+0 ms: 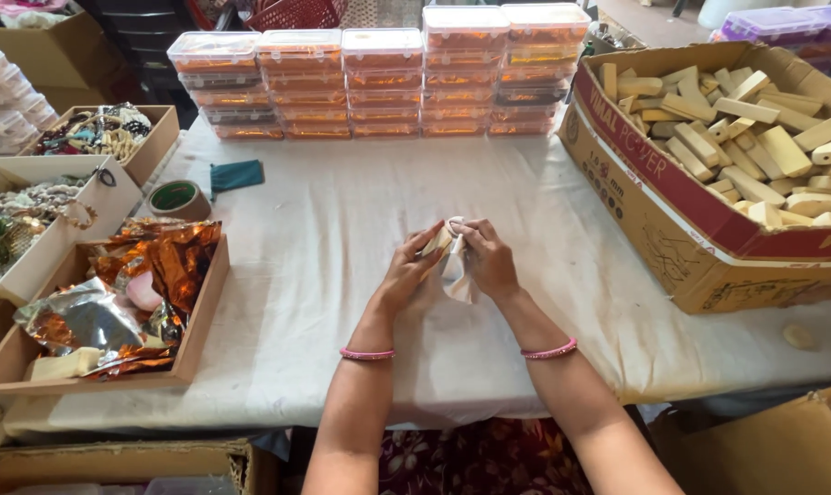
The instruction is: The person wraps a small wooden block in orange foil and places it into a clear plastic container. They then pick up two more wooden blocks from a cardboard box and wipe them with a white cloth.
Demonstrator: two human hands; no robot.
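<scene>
Over the middle of the cloth-covered table (342, 211), my left hand (408, 272) holds a small pale wooden block (437, 241). My right hand (489, 259) grips a piece of white cloth or paper (456, 275) that wraps around the block's end and hangs down between my hands. Both wrists wear pink bangles. The hands touch each other at the block.
A big cardboard box (672, 229) of several pale wooden blocks stands at the right. Stacks of clear lidded orange containers (379, 82) line the far edge. At the left sit a tray of orange and silver foil (131, 293), boxes of ornaments (104, 133) and a tape roll (179, 198).
</scene>
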